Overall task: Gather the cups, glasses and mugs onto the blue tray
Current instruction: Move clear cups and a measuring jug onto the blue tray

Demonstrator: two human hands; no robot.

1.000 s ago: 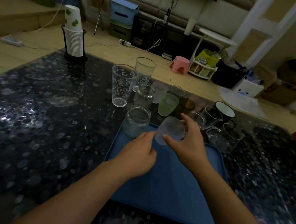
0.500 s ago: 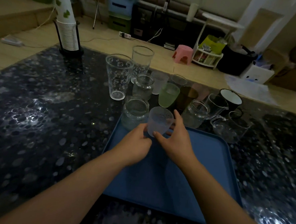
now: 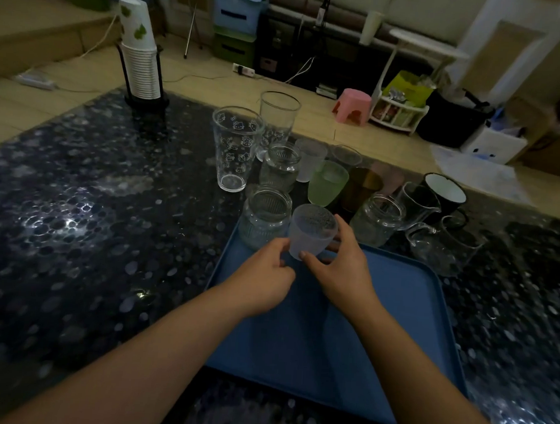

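Frosted cup between curled right-hand fingers and thumb, left fingers touching.

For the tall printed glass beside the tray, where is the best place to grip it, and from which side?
Grip the tall printed glass round its lower half, where it tapers narrower, coming in with the left hand from the open table side. It stands upright, and other glasses crowd its right and back, so a side wrap probably beats pinching the wide rim.

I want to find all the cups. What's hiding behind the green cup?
Behind the green cup stand a frosted white cup and a small clear glass, both on the table. The green cup covers their lower parts, so anything low back there stays hidden.
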